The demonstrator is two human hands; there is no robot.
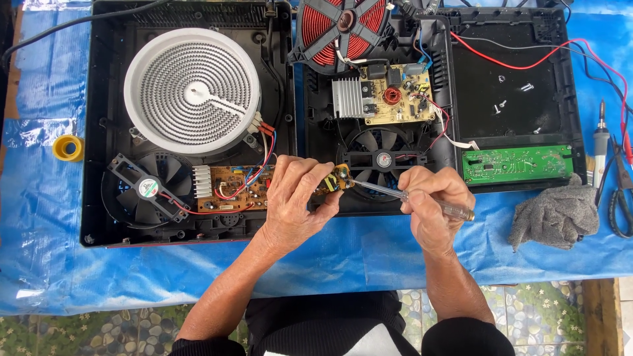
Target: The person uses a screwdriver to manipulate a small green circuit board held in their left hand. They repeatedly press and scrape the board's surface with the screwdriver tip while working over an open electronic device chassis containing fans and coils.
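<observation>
My left hand (295,201) grips a small yellow-brown circuit board (335,180) between thumb and fingers, held just above the front edge of the middle black casing (369,201). In my right hand (432,204) I hold a clear-handled screwdriver (415,198), whose thin shaft runs left and touches the small board with its tip. Both hands hover over the blue sheet (369,250), between the left opened cooker (99,132) and the middle one.
The left cooker holds a white coil heater (191,92), a fan (148,188) and a brown board (231,188). Further right: red induction coil (343,26), heat sink, yellow board (399,92), green board (517,163), grey rag (557,214), soldering iron (601,142), pliers (621,198), yellow tape roll (68,148).
</observation>
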